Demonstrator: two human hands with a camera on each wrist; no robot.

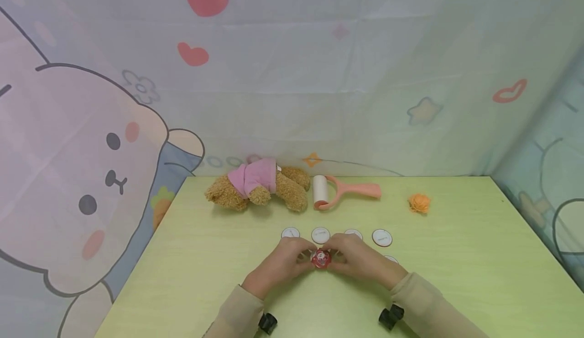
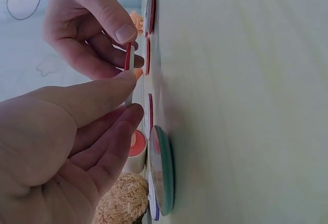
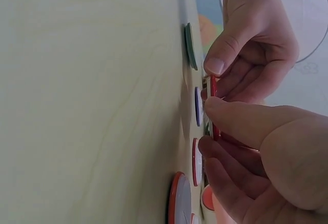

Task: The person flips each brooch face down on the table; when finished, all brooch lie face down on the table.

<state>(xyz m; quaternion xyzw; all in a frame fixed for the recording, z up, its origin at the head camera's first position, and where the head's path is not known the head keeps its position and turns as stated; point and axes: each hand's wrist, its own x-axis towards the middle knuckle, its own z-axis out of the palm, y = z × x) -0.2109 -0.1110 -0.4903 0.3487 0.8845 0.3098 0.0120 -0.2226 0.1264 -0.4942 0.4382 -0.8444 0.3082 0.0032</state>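
A round red badge (image 1: 321,258) with a picture on its face is held just above the table between two hands. My left hand (image 1: 284,263) pinches its left edge between thumb and fingers, and my right hand (image 1: 358,258) pinches the right edge. Seen edge-on in the right wrist view, the badge (image 3: 213,88) has a red front and a pale back. Beyond the hands lie several white-backed pin badges, among them one at the middle (image 1: 321,235) and one at the right (image 1: 382,237). A green-rimmed badge (image 2: 165,170) lies near my left hand, hidden in the head view.
Along the back of the pale green table (image 1: 182,257) lie a brown teddy bear (image 1: 260,183) in a pink top, a lint roller (image 1: 347,191) with a pink handle, and an orange flower (image 1: 420,203). Another white-backed badge (image 1: 391,259) is partly covered by my right hand.
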